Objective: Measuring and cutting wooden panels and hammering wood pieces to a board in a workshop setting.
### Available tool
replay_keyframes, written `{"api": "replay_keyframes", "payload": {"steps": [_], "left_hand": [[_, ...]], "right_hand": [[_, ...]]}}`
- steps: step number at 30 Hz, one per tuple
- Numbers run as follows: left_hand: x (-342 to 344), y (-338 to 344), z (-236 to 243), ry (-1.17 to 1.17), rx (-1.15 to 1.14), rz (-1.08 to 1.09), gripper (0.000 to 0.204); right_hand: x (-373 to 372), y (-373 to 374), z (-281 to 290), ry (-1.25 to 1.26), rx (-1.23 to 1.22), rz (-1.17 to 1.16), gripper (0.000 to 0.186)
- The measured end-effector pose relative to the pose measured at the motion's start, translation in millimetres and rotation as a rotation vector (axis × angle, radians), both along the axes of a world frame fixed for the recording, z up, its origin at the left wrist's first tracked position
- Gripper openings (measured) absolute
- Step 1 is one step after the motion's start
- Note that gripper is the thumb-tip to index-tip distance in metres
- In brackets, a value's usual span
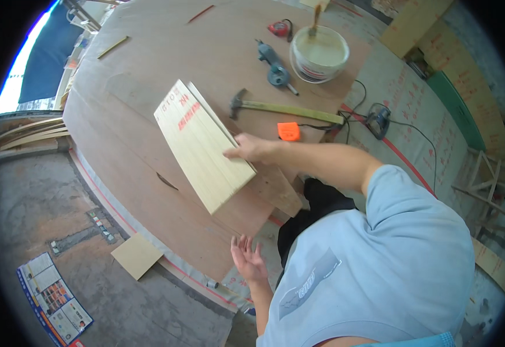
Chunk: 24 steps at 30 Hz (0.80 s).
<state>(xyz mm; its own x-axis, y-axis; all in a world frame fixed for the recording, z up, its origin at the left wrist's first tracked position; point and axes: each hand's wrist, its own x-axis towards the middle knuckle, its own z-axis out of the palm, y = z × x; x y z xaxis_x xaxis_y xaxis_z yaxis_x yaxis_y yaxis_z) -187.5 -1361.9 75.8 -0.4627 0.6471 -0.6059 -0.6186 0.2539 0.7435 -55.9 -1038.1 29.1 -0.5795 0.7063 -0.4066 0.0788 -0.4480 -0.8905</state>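
My right hand grips the edge of a pair of pale wooden boards. The boards are tilted over a large brown plywood sheet, one lying partly behind the other, and red print marks the upper face. My left hand is raised near the sheet's front edge, palm up with its fingers apart, and touches nothing. Just beyond my right wrist lie an orange tape measure and a claw hammer with a yellowish handle. A brown wood piece shows below my right forearm.
Farther back are a white bucket with a brush, a grey-blue power tool and a red tape measure. Another corded tool rests on the right-hand floor. A square board and printed sheet lie at left.
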Motion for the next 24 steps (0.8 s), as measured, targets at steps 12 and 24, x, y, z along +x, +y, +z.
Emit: {"api": "replay_keyframes", "payload": {"steps": [12,24], "left_hand": [[66,22,-92,-0.354,-0.069,0.048,0.029],[80,26,-88,-0.110,-0.264,0.167,0.028]], "right_hand": [[182,-150,-39,-0.327,0.235,-0.219,0.050],[501,117,-231,-0.937,0.367,-0.981,0.056]]}}
